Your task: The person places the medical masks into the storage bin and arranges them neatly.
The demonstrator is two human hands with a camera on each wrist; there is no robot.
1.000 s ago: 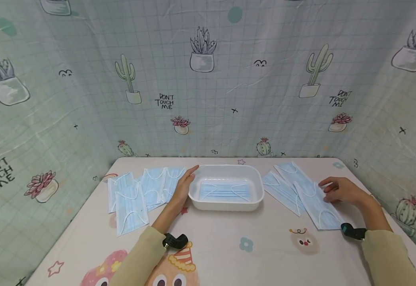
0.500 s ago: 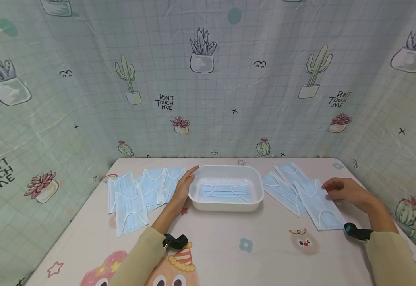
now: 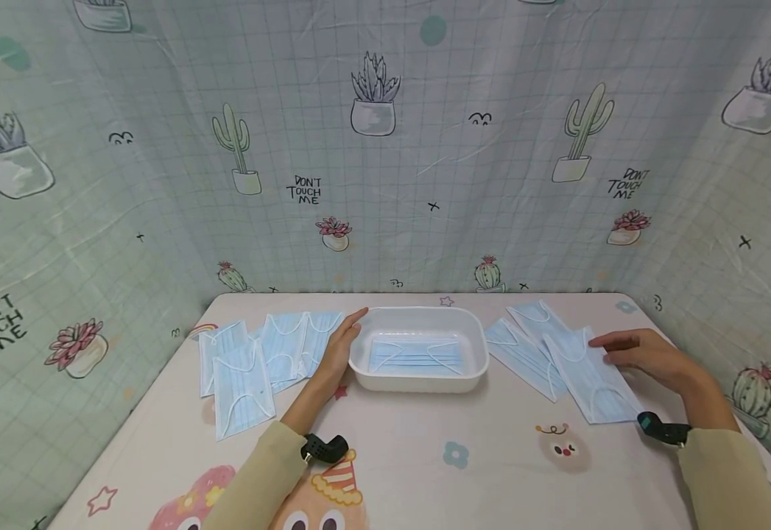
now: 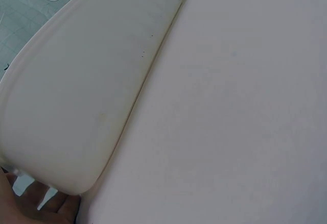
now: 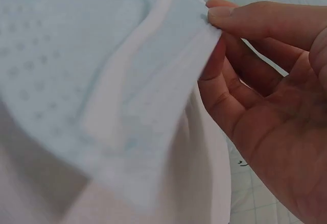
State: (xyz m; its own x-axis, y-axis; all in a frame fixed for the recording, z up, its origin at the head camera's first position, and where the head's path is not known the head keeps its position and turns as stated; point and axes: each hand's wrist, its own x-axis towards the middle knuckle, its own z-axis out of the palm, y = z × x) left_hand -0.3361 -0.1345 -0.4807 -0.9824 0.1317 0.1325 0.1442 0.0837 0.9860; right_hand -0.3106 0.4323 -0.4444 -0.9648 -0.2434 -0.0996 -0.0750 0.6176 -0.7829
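In the head view, a white plastic box (image 3: 418, 383) stands mid-table with a pleated blue face mask (image 3: 417, 356) lying inside it. My left hand (image 3: 339, 350) rests along the box's left end, its fingers fairly straight against the wall. The left wrist view shows those fingers (image 4: 60, 206) touching the end of the box, partly hidden by it. On the right, my right hand (image 3: 643, 357) pinches the edge of another blue mask (image 3: 592, 379) between thumb and fingers. Up close in the right wrist view, that mask's corner (image 5: 189, 55) is lifted, an ear loop hanging across it.
Two more masks, a folded one (image 3: 524, 359) and a flat one (image 3: 537, 318), lie between the box and the held mask. Several masks (image 3: 244, 390) overlap on the left. A patterned curtain (image 3: 425, 184) hangs behind and at both sides of the table (image 3: 491, 471).
My right hand first shifted slightly right, then a little back left, with its fingertips now on the mask's edge. That mask's far edge has risen slightly. The left hand and box stay put.
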